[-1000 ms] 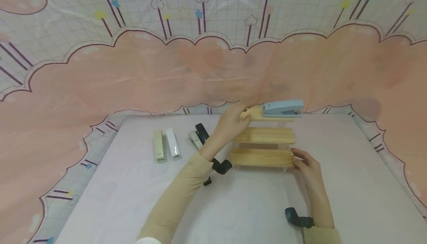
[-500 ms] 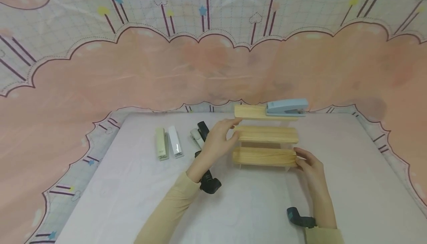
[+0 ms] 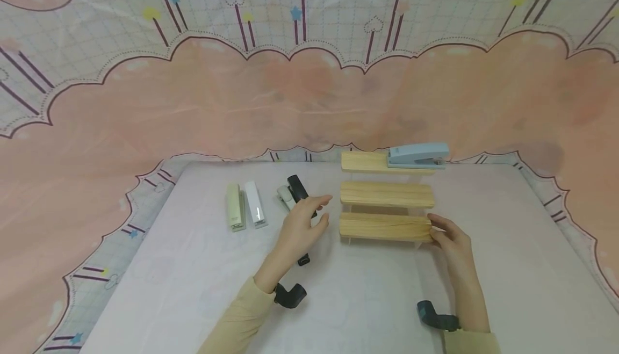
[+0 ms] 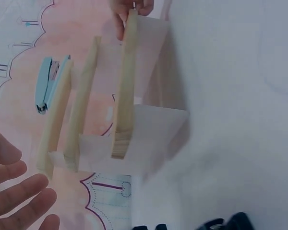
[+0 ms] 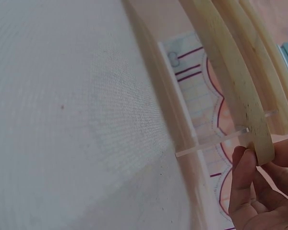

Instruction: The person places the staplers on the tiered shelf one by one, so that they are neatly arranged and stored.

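Note:
A three-tier display rack with wooden boards [image 3: 387, 227] on clear supports stands right of centre. My right hand [image 3: 451, 241] pinches the right end of its lowest board, thumb and fingers on either face in the right wrist view. A light blue stapler [image 3: 418, 156] rests on the right part of the top board. My left hand [image 3: 299, 231] is left of the rack, fingers loosely bent and holding nothing. It overlaps a black stapler [image 3: 298, 186] in the head view, beside a pale grey stapler [image 3: 286, 197]. A black end [image 3: 303, 260] of something shows below that hand.
Farther left on the white-covered table [image 3: 184, 289], a pale green stapler [image 3: 235, 208] and a white stapler [image 3: 254, 204] lie side by side. A patterned curtain [image 3: 309, 101] hangs behind the table. Both wrists wear black camera mounts [image 3: 290, 295].
My left hand has left the top board's left end and come down and left, towards the black stapler. The right hand keeps its grip on the lowest board. The blue stapler stays put.

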A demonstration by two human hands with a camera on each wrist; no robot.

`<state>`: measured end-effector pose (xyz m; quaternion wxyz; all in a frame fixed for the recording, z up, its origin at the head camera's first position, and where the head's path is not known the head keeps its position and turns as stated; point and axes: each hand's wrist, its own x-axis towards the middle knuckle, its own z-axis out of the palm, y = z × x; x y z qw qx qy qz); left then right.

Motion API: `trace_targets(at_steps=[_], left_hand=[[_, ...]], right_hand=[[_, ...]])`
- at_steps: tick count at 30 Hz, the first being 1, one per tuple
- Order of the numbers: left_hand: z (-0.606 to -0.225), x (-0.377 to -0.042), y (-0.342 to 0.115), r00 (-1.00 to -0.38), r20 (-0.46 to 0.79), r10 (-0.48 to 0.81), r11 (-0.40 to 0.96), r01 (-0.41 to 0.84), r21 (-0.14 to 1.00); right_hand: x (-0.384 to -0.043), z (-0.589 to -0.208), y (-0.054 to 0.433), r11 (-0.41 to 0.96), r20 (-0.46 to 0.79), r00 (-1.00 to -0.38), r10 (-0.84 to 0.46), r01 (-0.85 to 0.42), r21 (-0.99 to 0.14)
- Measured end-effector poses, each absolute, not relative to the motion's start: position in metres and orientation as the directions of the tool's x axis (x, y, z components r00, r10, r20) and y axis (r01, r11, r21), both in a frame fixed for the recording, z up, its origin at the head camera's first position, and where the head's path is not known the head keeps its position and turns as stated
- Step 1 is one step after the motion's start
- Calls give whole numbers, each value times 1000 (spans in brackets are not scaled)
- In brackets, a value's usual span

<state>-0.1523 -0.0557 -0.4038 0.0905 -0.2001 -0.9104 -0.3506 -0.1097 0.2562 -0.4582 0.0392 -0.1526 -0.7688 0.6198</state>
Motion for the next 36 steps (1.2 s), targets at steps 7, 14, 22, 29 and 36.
trace_targets(at_steps=[7,14,22,29,36], left_hand=[[-414,-136,-69,-919,312,240,680,389,622],[-424,-121,-81,-949,283,137,678,298,672],[-436,-114,-93,-968,247,49,683,212,699],[-445,-112,-102,-967,254,-10,666,183,723],[-450,-109,-106,-972,184,-148,612,56,789]], right_hand=[[-110,-458,257,188,-136,-948,286,195,-962],[-110,-458,256,192,-129,-949,289,190,-963],[-109,-459,255,185,-137,-948,287,195,-963],[-108,-460,255,188,-131,-947,293,191,-963],[-106,-460,253,200,-111,-949,295,175,-964]])
